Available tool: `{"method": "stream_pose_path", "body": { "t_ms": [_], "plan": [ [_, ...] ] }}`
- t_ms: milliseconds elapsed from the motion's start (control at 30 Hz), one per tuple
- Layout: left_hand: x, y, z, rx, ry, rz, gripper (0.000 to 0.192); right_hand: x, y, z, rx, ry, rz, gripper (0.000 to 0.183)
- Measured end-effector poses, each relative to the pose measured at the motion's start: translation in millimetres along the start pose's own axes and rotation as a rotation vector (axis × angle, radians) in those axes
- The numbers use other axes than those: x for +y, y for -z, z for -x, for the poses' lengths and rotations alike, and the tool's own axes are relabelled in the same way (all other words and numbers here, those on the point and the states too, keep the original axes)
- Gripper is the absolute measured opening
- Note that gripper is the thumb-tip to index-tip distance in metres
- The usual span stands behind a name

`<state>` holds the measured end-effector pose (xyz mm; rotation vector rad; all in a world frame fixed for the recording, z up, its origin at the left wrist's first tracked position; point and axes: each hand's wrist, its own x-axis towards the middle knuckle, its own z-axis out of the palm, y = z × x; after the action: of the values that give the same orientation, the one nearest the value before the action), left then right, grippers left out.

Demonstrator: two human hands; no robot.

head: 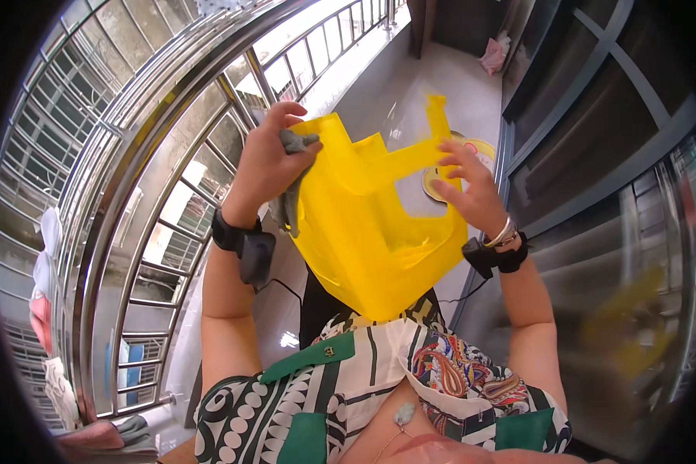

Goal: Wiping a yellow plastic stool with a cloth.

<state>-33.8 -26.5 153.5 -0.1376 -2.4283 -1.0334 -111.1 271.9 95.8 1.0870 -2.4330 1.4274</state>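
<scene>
A large yellow plastic object with cut-out openings and projecting arms (354,232), perhaps a piece of a stool or frame, is held up before my chest. My left hand (275,156) grips its upper left edge, with a grey cloth (296,141) bunched under the fingers; more of the cloth hangs down along that side. At the upper right, my right hand (470,180) has its fingers spread beside a yellow arm of the object. Whether those fingers touch it is not clear, as that part is blurred.
A curved stainless-steel railing (87,232) runs along the left. Dark framed glass doors (603,133) stand on the right. On the floor beyond lie a round yellow item (435,184) and a pink cloth or bag (493,56). Folded cloths (93,435) are at the lower left.
</scene>
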Motion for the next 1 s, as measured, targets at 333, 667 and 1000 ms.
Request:
{"method": "stream_pose_path", "body": {
  "t_ms": [333, 667, 1000],
  "plan": [
    [21, 8, 19, -0.173, -0.021, 0.225, 0.08, -94, -91, -55, 0.078, 0.689, 0.162, 0.036],
    [-57, 21, 26, -0.078, 0.186, 0.581, 0.038, -79, -50, -47, -0.159, 0.296, -0.193, 0.014],
    [-35, -9, 26, 0.05, 0.202, 0.613, 0.033, -78, -78, -65, 0.003, 0.48, 0.221, 0.031]
  ]
}}
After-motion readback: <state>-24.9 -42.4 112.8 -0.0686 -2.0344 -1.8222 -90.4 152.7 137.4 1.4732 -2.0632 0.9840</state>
